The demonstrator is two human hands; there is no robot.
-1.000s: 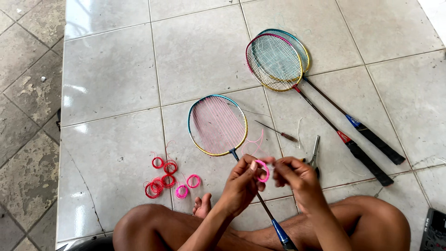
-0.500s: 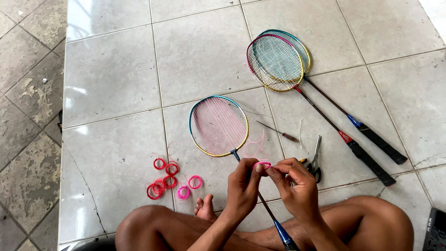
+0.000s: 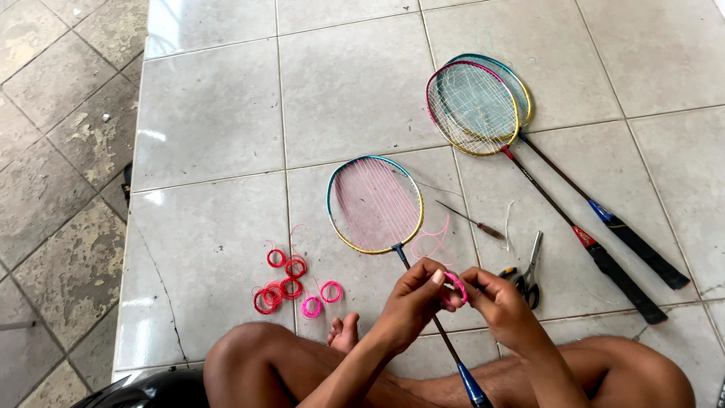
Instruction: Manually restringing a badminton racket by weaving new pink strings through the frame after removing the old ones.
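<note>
From the head camera I saw both hands meeting low in the frame, just right of centre. The left hand (image 3: 411, 302) and the right hand (image 3: 495, 302) each had fingertips pinched on a small pink string coil (image 3: 455, 285) held between them, above the floor tiles (image 3: 211, 143). I could make out no package, label or sign.

Directly under the hands ran the thin shaft of a badminton racket (image 3: 375, 204), its teal-and-yellow oval head lying in the centre of the frame, strung only with pink vertical strings; a loose pink string (image 3: 432, 243) curled just right of its throat. To the lower left of that head lay a cluster of red and pink string coils (image 3: 291, 289), well apart from the hands. Two more rackets (image 3: 476, 106) lay stacked at the upper right, their handles slanting toward the lower right. Between them and the hands lay a thin awl (image 3: 472, 221) and, just beside the right hand, a pair of pliers (image 3: 529, 272). The person's bare crossed legs (image 3: 257, 363) filled the bottom edge.
</note>
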